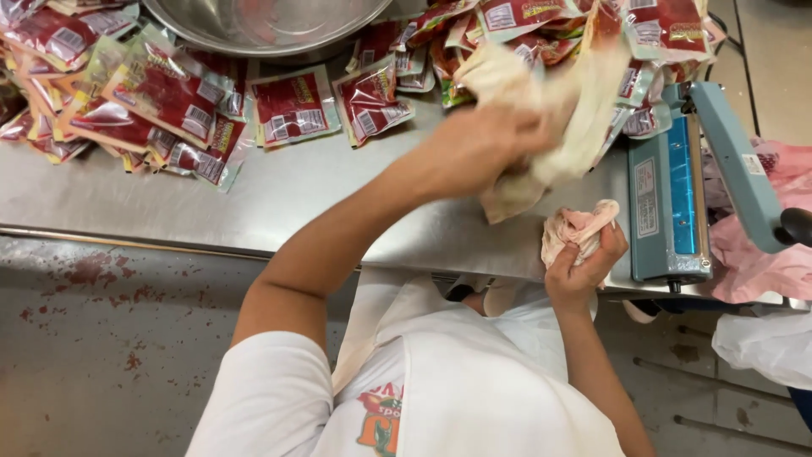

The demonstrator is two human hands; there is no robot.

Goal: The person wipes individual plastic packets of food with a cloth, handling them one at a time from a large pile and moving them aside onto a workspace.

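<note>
**Cloths in both my hands at the steel table**

My left hand (pixel 474 148) is clamped on a blurred, pale cream cloth (pixel 541 127) lifted over the grey stainless-steel table (pixel 279 195). My right hand (pixel 584 262) has its fingers closed around a crumpled pale pink cloth (pixel 575 228) at the table's near edge. Just beside it stands a teal impulse heat sealer (pixel 677 186), arm raised. Sealed red-filled clear pouches (pixel 169 93) lie heaped around a big steel bowl (pixel 262 25).
</note>
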